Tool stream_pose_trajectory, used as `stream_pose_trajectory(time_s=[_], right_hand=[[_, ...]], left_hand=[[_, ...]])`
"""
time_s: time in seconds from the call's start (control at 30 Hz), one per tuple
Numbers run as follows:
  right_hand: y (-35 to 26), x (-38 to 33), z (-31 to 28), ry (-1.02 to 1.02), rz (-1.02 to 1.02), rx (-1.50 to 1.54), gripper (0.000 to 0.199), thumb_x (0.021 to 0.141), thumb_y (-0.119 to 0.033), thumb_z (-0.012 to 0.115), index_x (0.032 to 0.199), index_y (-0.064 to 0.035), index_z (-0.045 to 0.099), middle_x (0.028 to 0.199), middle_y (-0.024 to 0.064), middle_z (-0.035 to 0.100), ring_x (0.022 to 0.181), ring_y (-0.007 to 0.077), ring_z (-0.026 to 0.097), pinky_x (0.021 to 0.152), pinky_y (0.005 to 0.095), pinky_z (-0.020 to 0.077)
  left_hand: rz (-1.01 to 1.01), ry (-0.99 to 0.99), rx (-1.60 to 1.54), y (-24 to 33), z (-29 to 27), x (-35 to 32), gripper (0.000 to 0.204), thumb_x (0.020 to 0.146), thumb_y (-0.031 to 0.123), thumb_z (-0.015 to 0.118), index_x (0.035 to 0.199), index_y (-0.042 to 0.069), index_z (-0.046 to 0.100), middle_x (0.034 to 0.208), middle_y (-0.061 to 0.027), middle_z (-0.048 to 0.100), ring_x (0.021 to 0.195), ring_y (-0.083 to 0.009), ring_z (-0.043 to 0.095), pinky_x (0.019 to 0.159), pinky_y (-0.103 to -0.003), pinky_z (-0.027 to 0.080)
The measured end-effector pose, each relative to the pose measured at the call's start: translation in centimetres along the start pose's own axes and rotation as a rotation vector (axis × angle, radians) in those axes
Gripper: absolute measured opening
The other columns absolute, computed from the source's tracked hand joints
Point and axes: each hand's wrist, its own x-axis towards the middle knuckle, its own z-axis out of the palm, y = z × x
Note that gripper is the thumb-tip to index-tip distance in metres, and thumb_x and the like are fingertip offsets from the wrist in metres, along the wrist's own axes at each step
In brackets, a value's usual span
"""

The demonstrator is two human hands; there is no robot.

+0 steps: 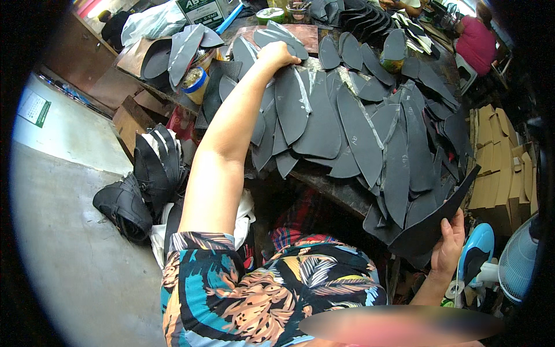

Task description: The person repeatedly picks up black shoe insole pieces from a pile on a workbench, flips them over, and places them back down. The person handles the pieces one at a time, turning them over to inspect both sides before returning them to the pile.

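Note:
Many flat black pieces, cut in curved, leaf-like shapes with pale edge strips on some, overlap across the table; one long black piece (357, 130) lies near the middle. My left hand (278, 55) reaches to the far side, its fingers curled down among the pieces at the upper end of one black piece (292, 107). Its fingertips are partly hidden, so what it grips is unclear. At the table's near right corner my right hand (448, 243) is closed on the edge of a larger curved black piece (430, 228), tilted up beside the pile.
A yellow tub (196, 92) with a blue rim stands left of the pile. Black shoe uppers (124, 208) are heaped at the left. Stacked cardboard pieces (494, 168) and a blue fan (517, 260) are at the right. Another person (477, 43) sits at the far right.

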Motion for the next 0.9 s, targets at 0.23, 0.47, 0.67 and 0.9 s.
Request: stream_pose_trajectory(time_s=[0.23, 0.47, 0.67, 0.9], right_hand=[[-0.2, -0.5, 0.1, 0.007, -0.008, -0.067, 0.045, 0.095, -0.005, 0.059, 0.138, 0.0019, 0.05, 0.133, 0.0108, 0.06, 0.12, 0.0185, 0.057, 0.107, 0.0328, 0.0406], [-0.6, 0.2, 1.0, -0.042, -0.013, 0.008, 0.03, 0.096, -0.006, 0.06, 0.125, 0.0004, 0.056, 0.119, 0.0071, 0.064, 0.107, 0.0144, 0.061, 0.099, 0.0303, 0.0449], [-1.2, 2.1, 1.2, -0.125, -0.048, -0.024, 0.03, 0.098, -0.005, 0.056, 0.127, 0.002, 0.056, 0.119, 0.0084, 0.064, 0.108, 0.0137, 0.06, 0.098, 0.0293, 0.0454], [-2.4, 5.4, 5.5, -0.29, -0.205, -0.444, 0.045, 0.095, -0.003, 0.057, 0.138, 0.0065, 0.05, 0.127, 0.0116, 0.061, 0.109, 0.014, 0.059, 0.099, 0.0282, 0.044]], left_hand=[[0.045, -0.151, -0.22, -1.5, -2.0, 1.9, 0.034, 0.07, 0.032, 0.082, 0.089, 0.004, 0.077, 0.075, -0.0114, 0.072, 0.061, -0.0208, 0.069, 0.057, -0.037, 0.058], [-0.103, 0.638, -0.063, -2.4, -7.1, 0.7, 0.023, 0.083, 0.028, 0.066, 0.096, 0.015, 0.079, 0.1, -0.017, 0.073, 0.096, -0.0342, 0.071, 0.085, -0.043, 0.057], [0.229, 0.931, -0.144, 0.5, -13.0, -6.8, 0.017, 0.089, 0.013, 0.056, 0.089, 0.002, 0.069, 0.08, -0.0232, 0.068, 0.078, -0.0422, 0.068, 0.069, -0.047, 0.054], [0.811, 0.504, 0.181, 10.1, -9.4, -25.8, 0.016, 0.078, 0.011, 0.064, 0.094, 0.007, 0.064, 0.072, -0.0039, 0.056, 0.067, -0.0198, 0.061, 0.054, -0.031, 0.051]])
